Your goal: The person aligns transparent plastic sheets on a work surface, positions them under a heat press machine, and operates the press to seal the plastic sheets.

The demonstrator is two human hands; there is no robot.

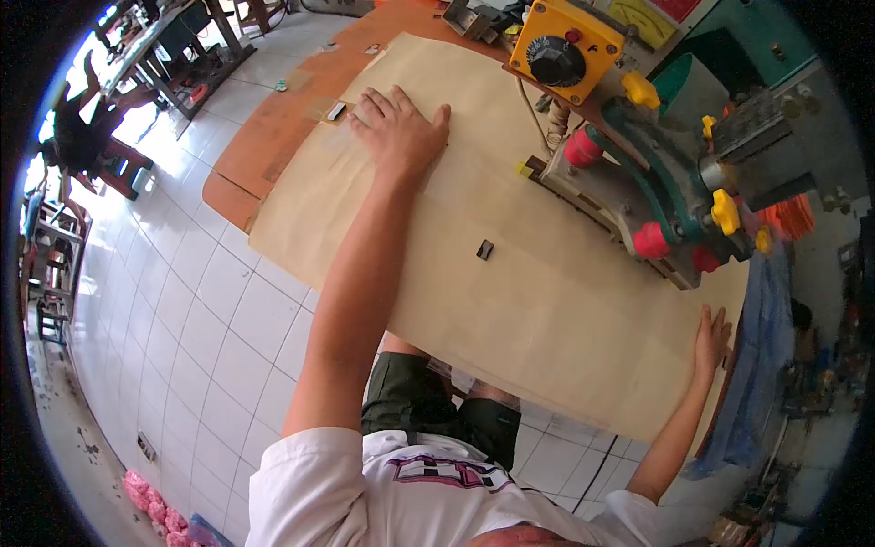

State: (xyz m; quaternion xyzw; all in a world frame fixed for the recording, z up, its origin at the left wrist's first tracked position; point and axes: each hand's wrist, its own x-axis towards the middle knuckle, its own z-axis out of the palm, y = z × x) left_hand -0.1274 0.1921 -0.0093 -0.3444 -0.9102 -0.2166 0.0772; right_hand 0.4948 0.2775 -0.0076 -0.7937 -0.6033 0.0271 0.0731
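Observation:
A large sheet of tan paper [547, 319] covers most of an orange-brown table. My left hand [398, 135] lies flat on its upper left part, fingers spread, close to a small dark-and-white piece [336, 111] at the paper's edge. At the right end, my right hand [710, 345] rests on the paper near its edge with the fingers apart. A small black piece [485, 250] lies on the paper between my hands, touched by neither. Both hands hold nothing.
A green machine [638, 164] with red and yellow knobs stands over the table's far side, beside a yellow control box [567, 50] with a black dial. Blue sheeting [752, 365] hangs at the right. A person [77, 137] is at the far left.

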